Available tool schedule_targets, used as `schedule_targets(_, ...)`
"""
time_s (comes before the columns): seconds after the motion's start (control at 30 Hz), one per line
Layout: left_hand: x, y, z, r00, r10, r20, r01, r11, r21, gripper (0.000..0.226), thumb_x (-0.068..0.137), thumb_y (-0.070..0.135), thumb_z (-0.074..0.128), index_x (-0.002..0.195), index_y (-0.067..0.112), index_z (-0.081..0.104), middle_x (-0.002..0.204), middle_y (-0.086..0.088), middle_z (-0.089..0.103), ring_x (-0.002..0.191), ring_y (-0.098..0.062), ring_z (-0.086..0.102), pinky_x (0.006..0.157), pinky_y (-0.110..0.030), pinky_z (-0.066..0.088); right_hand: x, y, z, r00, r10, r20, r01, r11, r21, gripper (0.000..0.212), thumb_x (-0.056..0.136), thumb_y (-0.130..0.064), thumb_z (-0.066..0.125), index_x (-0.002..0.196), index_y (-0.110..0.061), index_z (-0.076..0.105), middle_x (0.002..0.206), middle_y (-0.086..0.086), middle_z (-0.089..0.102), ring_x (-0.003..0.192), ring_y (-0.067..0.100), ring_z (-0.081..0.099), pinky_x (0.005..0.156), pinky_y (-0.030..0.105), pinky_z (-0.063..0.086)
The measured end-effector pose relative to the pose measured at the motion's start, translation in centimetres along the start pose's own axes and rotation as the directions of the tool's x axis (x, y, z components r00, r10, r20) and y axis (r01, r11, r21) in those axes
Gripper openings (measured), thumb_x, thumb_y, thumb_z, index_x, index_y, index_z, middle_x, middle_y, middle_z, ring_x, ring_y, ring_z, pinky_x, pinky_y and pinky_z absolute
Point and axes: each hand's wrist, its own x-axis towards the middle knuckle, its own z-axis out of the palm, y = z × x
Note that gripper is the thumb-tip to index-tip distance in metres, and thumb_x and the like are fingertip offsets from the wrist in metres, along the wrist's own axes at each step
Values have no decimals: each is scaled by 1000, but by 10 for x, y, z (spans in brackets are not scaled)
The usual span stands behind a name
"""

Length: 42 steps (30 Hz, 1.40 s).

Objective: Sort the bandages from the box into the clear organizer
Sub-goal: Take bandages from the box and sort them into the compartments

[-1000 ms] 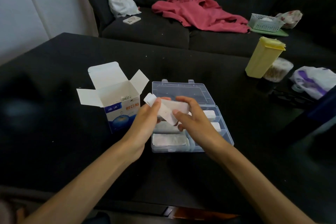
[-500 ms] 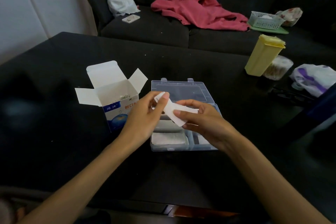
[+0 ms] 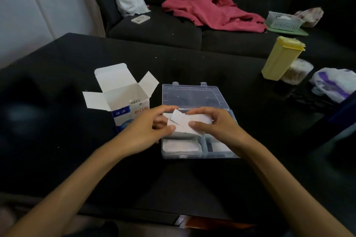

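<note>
White bandages (image 3: 187, 124) pinched between left hand (image 3: 147, 131) and right hand (image 3: 215, 124), held over the clear organizer (image 3: 194, 153), open bandage box (image 3: 125, 100) stood just left on the black counter (image 3: 57, 140)

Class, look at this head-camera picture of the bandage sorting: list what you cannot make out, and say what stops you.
- Head view: the middle compartments of the clear plastic organizer are hidden by the left hand, the right hand and the white bandage stack they hold.
- How many bandages remain in the open white-and-blue cardboard box: its front wall hides them.
- The box's print: too small to read.
</note>
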Motion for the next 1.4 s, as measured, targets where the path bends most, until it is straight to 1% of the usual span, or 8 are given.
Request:
schedule_targets(0.2, -8, -4, -5, 998, 29, -61, -26, 998, 51, 51, 78, 26, 72, 117, 50, 49, 87, 18, 71, 88, 7, 64, 67, -8, 49, -2, 0, 0, 997, -12, 79, 5, 996, 92, 20, 83, -19, 67, 99, -31, 67, 109, -14, 60, 96, 6, 54, 63, 8, 49)
schedule_targets(0.37, -11, -9, -11, 993, 84, -89, -71, 988, 136, 47, 76, 23, 74, 114, 43, 56, 94, 18, 67, 86, 8, 63, 65, -3, 46, 0, 7, 3, 996, -80, 41, 85, 989, -124, 18, 75, -23, 75, 86, -35, 66, 97, -18, 63, 94, 7, 61, 81, 26, 55)
schedule_targets(0.6, -14, -12, -7, 988, 131, -78, -98, 937, 335, 35, 85, 19, 66, 108, 45, 59, 90, 31, 59, 90, 10, 58, 61, -7, 44, -3, 14, 11, 993, -118, 29, 121, 929, -348, 12, 74, -29, 77, 77, -35, 66, 86, -18, 67, 82, -4, 62, 67, 8, 47)
schedule_targets(0.73, -15, -13, -4, 983, 186, -13, -152, 842, 518, 26, 87, 39, 60, 112, 45, 61, 98, 29, 56, 95, 5, 51, 79, -13, 40, -5, 12, 14, 989, -135, 56, 145, 884, -444, 7, 75, -34, 75, 81, -32, 72, 77, -26, 59, 76, -8, 53, 62, 9, 38)
schedule_targets(0.9, -14, -17, 0, 983, 177, 43, -162, 740, 652, 24, 87, 47, 57, 110, 43, 64, 99, 25, 53, 96, 2, 44, 82, -20, 42, -6, 10, 16, 972, -215, 89, 222, 739, -636, 17, 78, -41, 70, 93, -34, 73, 89, -12, 58, 87, 3, 49, 73, 21, 43)
schedule_targets(1.03, -12, -14, 4, 988, 151, 14, -121, 732, 671, 25, 85, 50, 59, 107, 41, 66, 91, 22, 48, 91, -1, 43, 81, -24, 46, -8, 1, -7, 989, -143, 31, 126, 731, -670, 19, 80, -41, 68, 97, -33, 72, 81, -13, 51, 76, 4, 47, 64, 17, 39)
schedule_targets(1.33, -10, -11, 4, 995, 90, 35, -87, 670, 737, 35, 86, 56, 52, 117, 41, 61, 88, 18, 46, 88, -2, 45, 80, -27, 46, -17, -6, 8, 983, -184, -7, 93, 528, -844, 21, 82, -48, 64, 100, -39, 69, 96, -10, 55, 94, 7, 45, 96, 33, 41)
schedule_targets(1.4, -9, -13, 5, 996, 79, 52, -91, 671, 736, 34, 87, 56, 51, 116, 41, 61, 89, 18, 47, 87, -2, 43, 82, -31, 46, -19, -7, 14, 988, -153, 37, 109, 495, -862, 27, 84, -48, 60, 110, -40, 65, 116, -7, 57, 110, 13, 47, 99, 34, 35)
